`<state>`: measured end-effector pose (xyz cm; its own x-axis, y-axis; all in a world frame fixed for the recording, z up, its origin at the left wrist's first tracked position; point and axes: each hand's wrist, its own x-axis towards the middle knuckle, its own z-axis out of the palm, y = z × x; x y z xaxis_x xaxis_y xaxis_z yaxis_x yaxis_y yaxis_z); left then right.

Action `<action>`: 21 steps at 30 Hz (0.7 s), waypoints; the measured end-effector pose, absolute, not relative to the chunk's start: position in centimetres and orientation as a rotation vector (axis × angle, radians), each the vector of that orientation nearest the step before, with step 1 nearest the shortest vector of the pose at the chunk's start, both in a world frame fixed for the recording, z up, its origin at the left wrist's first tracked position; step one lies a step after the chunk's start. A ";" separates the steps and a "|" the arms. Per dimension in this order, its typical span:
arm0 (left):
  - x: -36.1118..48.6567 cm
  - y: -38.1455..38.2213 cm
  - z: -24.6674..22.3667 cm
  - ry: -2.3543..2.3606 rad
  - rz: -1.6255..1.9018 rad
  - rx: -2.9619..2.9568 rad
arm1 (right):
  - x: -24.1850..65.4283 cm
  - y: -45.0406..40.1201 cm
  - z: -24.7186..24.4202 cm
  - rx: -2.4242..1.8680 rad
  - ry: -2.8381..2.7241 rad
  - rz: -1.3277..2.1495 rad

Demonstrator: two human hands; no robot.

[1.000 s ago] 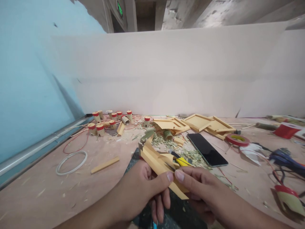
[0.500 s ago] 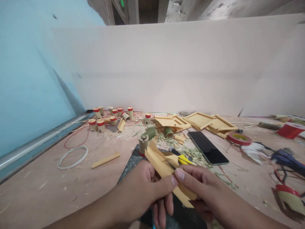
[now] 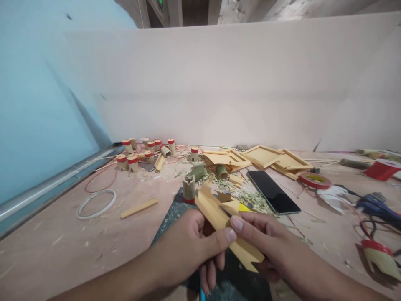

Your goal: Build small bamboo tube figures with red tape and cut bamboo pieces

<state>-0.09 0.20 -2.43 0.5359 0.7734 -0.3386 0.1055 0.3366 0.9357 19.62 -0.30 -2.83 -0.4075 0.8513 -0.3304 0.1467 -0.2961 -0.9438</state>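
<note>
Both hands meet over a dark cutting mat (image 3: 169,217). My left hand (image 3: 203,242) pinches a thin tan sheet (image 3: 213,211) with jagged, cut edges between thumb and fingers. On its right side, my right hand (image 3: 260,238) grips the same sheet, thumb tip close to my left thumb. A dark blade lies against the sheet, and part of a yellow handle (image 3: 244,207) shows just beyond my right fingers. Just past the sheet, a bamboo tube with a red band (image 3: 189,190) stands on the mat.
Red-banded bamboo pieces (image 3: 133,163) cluster at the back left. A white ring (image 3: 95,205) and wood strip (image 3: 139,208) lie left. Behind are wooden frames (image 3: 263,156) and shavings; rightward, a phone (image 3: 273,192), red tape (image 3: 315,180) and red spool (image 3: 382,169).
The tan sheet has turned and shifted slightly in my hands, showing more of its jagged edge. Less of the yellow handle shows beside my right fingers.
</note>
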 end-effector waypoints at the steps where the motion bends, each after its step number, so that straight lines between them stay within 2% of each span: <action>1: -0.2 0.3 -2.3 0.947 0.583 1.161 | 19.7 -0.3 -2.7 -1.276 -1.407 1.756; 5: -0.4 0.5 -1.8 1.006 0.716 1.160 | 19.7 -0.3 -2.5 -1.287 -1.377 1.756; 21: 0.1 -0.5 -2.2 1.056 0.544 1.270 | 19.4 -0.7 -3.0 -1.182 -1.434 1.751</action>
